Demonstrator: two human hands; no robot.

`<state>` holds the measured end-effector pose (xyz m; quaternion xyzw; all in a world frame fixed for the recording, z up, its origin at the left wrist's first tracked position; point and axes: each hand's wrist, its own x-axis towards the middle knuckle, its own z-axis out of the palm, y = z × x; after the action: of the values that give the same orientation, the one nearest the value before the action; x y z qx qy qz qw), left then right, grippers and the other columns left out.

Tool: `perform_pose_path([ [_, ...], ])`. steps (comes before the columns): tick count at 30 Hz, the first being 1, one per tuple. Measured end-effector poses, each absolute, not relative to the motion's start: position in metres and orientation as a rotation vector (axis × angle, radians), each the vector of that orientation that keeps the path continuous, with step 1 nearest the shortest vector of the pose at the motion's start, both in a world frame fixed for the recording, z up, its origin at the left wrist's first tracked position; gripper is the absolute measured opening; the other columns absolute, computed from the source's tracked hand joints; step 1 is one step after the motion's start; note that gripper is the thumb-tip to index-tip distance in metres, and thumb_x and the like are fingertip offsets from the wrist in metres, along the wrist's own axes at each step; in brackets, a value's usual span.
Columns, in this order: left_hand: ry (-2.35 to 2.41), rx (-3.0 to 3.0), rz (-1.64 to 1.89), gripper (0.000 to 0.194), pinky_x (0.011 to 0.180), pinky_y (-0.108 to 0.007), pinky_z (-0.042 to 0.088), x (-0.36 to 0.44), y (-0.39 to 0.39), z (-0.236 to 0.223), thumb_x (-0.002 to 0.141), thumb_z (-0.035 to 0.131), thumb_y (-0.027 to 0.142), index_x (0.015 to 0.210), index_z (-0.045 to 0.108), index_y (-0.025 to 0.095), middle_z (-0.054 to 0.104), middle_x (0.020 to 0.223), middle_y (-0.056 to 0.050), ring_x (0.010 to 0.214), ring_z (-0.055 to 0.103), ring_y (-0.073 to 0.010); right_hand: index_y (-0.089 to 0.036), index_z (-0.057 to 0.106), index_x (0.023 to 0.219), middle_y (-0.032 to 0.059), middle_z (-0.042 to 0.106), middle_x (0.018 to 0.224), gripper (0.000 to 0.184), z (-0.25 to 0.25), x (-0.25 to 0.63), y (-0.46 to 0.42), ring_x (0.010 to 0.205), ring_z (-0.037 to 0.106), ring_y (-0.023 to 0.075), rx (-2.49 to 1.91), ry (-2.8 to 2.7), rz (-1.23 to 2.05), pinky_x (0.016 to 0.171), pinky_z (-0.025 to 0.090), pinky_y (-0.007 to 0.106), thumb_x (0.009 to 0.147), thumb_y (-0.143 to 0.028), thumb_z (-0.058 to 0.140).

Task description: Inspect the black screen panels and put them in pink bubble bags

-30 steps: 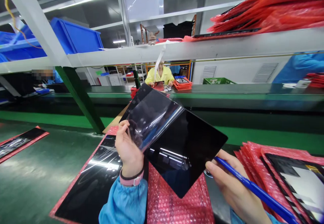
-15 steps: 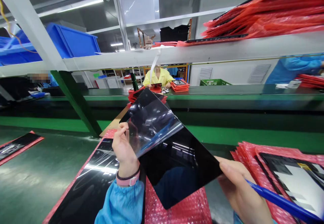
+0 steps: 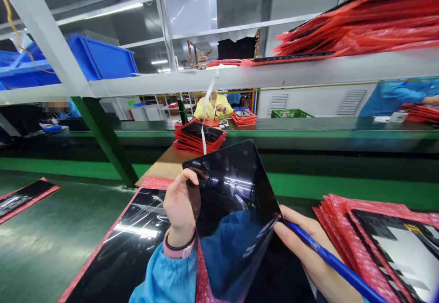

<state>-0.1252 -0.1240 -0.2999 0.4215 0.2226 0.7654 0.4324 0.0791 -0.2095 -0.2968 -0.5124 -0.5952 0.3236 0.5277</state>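
A glossy black screen panel [image 3: 226,170] is held up, tilted, between my hands, a loose clear film [image 3: 252,252] on its face. My left hand [image 3: 180,202] has its fingers curled at the panel's left edge. My right hand [image 3: 308,243] pinches at the right edge, where the film gathers; whether it grips film, panel or both I cannot tell. A blue pen-like tool [image 3: 329,259] is also held in that right hand. Below left, another black panel [image 3: 126,243] lies on pink bubble wrap [image 3: 156,182].
Red bubble bags with panels [image 3: 387,243] are piled at the right. Another red-bagged stack [image 3: 199,136] stands ahead on a brown board [image 3: 164,163]. A green post [image 3: 103,138] rises at left; a white shelf beam [image 3: 240,72] crosses above. A person in yellow [image 3: 214,106] sits opposite.
The panel has turned and come lower, uncovering the red stack behind it. The film flap has shifted from the left hand's side to the right hand. My right hand has moved left.
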Motion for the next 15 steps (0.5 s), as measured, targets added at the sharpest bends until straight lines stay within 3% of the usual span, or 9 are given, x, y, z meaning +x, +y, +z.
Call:
perform_pose_path([
  [3, 0.554, 1.086, 1.914, 0.032, 0.072, -0.029, 0.041, -0.125, -0.125, -0.301, 0.078, 0.043, 0.037, 0.057, 0.056, 0.016, 0.06, 0.071, -0.008, 0.075, 0.054, -0.0205, -0.025, 0.072, 0.099, -0.0003, 0.073, 0.079, 0.025, -0.286, 0.076, -0.208, 0.071, 0.068, 0.0211, -1.15, -1.607, 0.818, 0.064, 0.056, 0.027, 0.081, -0.038, 0.061],
  [8, 0.563, 1.123, 1.921, 0.033, 0.068, -0.029, 0.041, -0.125, -0.128, -0.301, 0.077, 0.045, 0.037, 0.056, 0.057, 0.016, 0.061, 0.072, -0.008, 0.072, 0.054, -0.0195, -0.023, 0.06, 0.118, 0.004, 0.07, 0.11, 0.041, -0.297, 0.081, -0.204, 0.097, 0.068, 0.0241, -1.181, -1.732, 0.685, 0.082, 0.056, 0.028, 0.08, -0.037, 0.065],
  [11, 0.574, 1.138, 1.926, 0.035, 0.069, -0.029, 0.04, -0.123, -0.129, -0.301, 0.078, 0.045, 0.039, 0.054, 0.057, 0.016, 0.061, 0.07, -0.008, 0.072, 0.054, -0.0199, -0.024, 0.046, 0.132, 0.0065, 0.066, 0.121, 0.059, -0.311, 0.083, -0.203, 0.105, 0.065, 0.0251, -1.205, -1.79, 0.496, 0.085, 0.056, 0.029, 0.079, -0.037, 0.068],
  [13, 0.588, 1.168, 1.926, 0.038, 0.069, -0.03, 0.04, -0.123, -0.129, -0.302, 0.079, 0.042, 0.039, 0.053, 0.058, 0.016, 0.061, 0.069, -0.009, 0.073, 0.054, -0.0205, -0.024, 0.027, 0.144, 0.0102, 0.055, 0.134, 0.078, -0.319, 0.082, -0.201, 0.113, 0.059, 0.0263, -1.187, -1.811, 0.32, 0.087, 0.055, 0.032, 0.079, -0.035, 0.068],
  [15, 0.599, 1.224, 1.94, 0.041, 0.068, -0.03, 0.039, -0.122, -0.129, -0.303, 0.081, 0.04, 0.039, 0.053, 0.059, 0.016, 0.061, 0.067, -0.008, 0.071, 0.054, -0.0202, -0.024, 0.009, 0.15, 0.0129, 0.031, 0.151, 0.09, -0.324, 0.08, -0.198, 0.127, 0.046, 0.0281, -1.119, -1.815, 0.118, 0.095, 0.051, 0.037, 0.081, -0.027, 0.066],
])
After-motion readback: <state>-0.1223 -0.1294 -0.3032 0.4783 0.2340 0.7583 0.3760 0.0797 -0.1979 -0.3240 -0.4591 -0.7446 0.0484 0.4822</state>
